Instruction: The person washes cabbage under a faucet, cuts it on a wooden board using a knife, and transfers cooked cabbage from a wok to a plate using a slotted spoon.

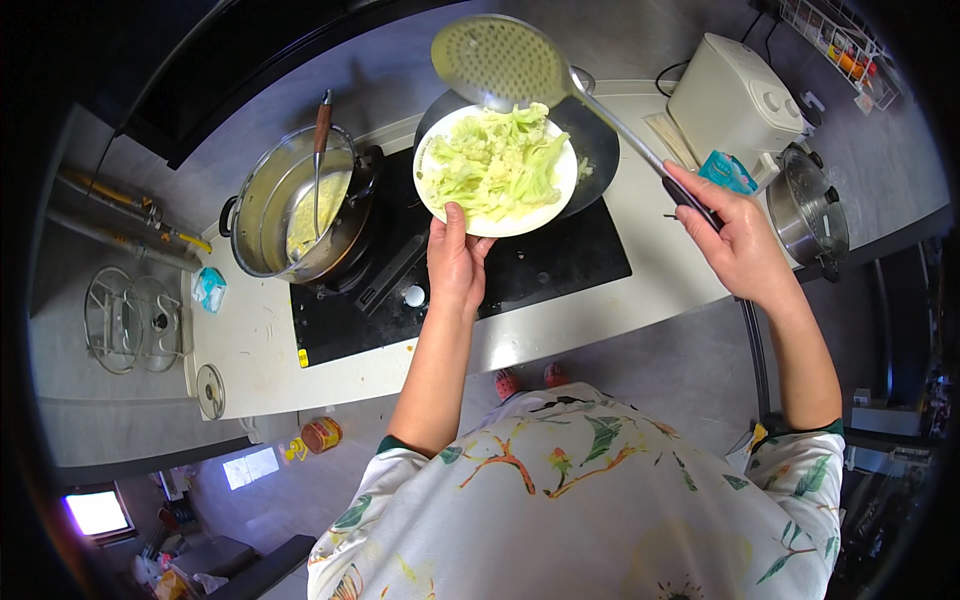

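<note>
With the thumb over its rim, my left hand (457,259) holds a white plate (517,225) heaped with pale green cauliflower florets (499,161). The plate is over the dark wok (600,150) and hides most of it; some small bits show inside the wok at its right. My right hand (731,236) grips the black handle of a skimmer (499,64). Its perforated metal bowl hangs just beyond the plate's far edge. To the left stands a deep metal pot (255,195) with yellowish food in the bottom and a wooden-handled ladle (321,150) leaning in it.
Below the plate lies a black cooktop (555,259) set in a white counter (675,262). A cream appliance (735,97), a teal packet (727,172) and a lidded steel pot (806,202) stand at the right. Glass lids (135,319) hang at the left; an oil bottle (321,435) is on the floor.
</note>
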Demonstrator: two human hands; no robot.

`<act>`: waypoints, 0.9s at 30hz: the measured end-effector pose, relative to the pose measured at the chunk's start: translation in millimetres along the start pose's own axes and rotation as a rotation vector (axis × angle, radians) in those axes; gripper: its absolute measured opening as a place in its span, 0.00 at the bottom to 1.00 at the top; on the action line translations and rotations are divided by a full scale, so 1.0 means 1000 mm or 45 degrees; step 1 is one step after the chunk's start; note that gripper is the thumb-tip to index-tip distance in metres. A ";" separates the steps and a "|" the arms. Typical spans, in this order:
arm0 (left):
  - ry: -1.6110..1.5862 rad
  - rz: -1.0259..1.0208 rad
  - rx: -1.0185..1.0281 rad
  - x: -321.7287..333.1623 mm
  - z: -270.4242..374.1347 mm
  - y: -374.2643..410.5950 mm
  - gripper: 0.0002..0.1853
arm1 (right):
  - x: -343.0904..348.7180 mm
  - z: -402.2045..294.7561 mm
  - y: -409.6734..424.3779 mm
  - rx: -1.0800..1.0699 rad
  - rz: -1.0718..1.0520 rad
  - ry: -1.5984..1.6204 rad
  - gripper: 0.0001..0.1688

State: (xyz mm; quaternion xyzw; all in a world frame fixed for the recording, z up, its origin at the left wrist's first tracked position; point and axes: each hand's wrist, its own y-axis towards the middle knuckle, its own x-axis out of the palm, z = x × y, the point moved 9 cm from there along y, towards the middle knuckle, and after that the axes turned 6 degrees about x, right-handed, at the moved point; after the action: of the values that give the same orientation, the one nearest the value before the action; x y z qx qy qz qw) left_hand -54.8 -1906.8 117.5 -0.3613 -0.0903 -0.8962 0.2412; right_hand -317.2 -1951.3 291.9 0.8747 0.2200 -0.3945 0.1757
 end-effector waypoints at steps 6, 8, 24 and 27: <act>-0.108 -0.041 0.009 -0.010 -0.002 -0.006 0.25 | -0.009 0.016 0.024 -0.093 0.238 -0.145 0.23; -0.111 -0.033 0.028 -0.015 0.002 -0.013 0.26 | 0.005 0.046 0.042 -0.042 0.242 -0.183 0.23; 0.148 0.225 0.243 -0.083 0.087 -0.081 0.36 | 0.090 0.106 0.028 1.045 -0.685 0.725 0.22; 0.127 0.228 0.246 -0.081 0.088 -0.083 0.36 | 0.119 0.110 0.027 1.085 -0.814 1.010 0.24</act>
State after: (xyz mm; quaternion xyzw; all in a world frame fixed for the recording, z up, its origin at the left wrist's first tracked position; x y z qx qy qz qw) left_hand 8.0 -1775.7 126.4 -0.2982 -0.1316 -0.8750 0.3580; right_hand -299.6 -1997.4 135.2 0.8383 0.3414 -0.1278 -0.4053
